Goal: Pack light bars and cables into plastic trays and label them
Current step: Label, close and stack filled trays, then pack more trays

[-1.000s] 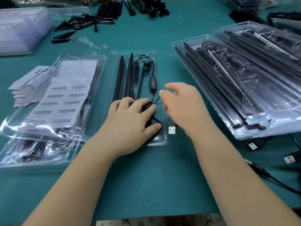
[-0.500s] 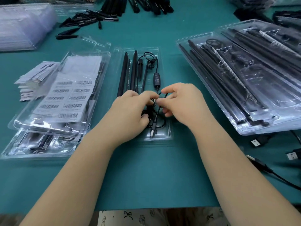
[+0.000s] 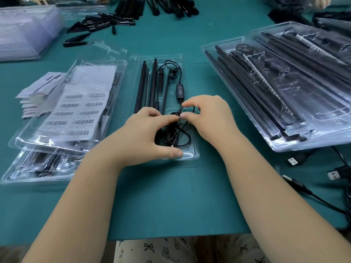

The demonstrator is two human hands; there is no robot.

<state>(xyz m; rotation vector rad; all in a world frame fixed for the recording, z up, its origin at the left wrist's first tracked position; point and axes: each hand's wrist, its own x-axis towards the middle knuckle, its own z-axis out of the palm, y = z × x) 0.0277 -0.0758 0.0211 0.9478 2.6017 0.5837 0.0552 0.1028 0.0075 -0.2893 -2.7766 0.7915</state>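
Cable: thin black cable with an inline button controller (image 3: 180, 91) lies in the right channel of the clear moulded plastic tray (image 3: 195, 152) at the middle of the teal tabletop (image 3: 171, 196); its loose loops (image 3: 176, 137) sit in the near pocket.
Left hand: the left hand (image 3: 146, 133) has its fingers curled and pinching the cable above the pocket, thumb resting near the tray's front rim.
Right hand: the right hand (image 3: 209, 114) pinches the same strand just beside the left fingertips, thumb and forefinger closed on it.
Light bars: long slim black light bars (image 3: 141, 88) lie side by side in the tray's left channels, partly hidden under the left hand.
Spring-back risk: the coil looks loosely gathered; if released untied, I judge it could spring open and ride over the pocket wall.
Plug risk: the plug end (image 3: 175, 142) lies across the loops and might stop a lid seating flat.
Pull risk: tugging the strand could drag the controller out of its channel.
Label risk: the white barcode label sheet (image 3: 76, 111) rests on a neighbouring tray to the left, so a mix-up of trays seems possible.
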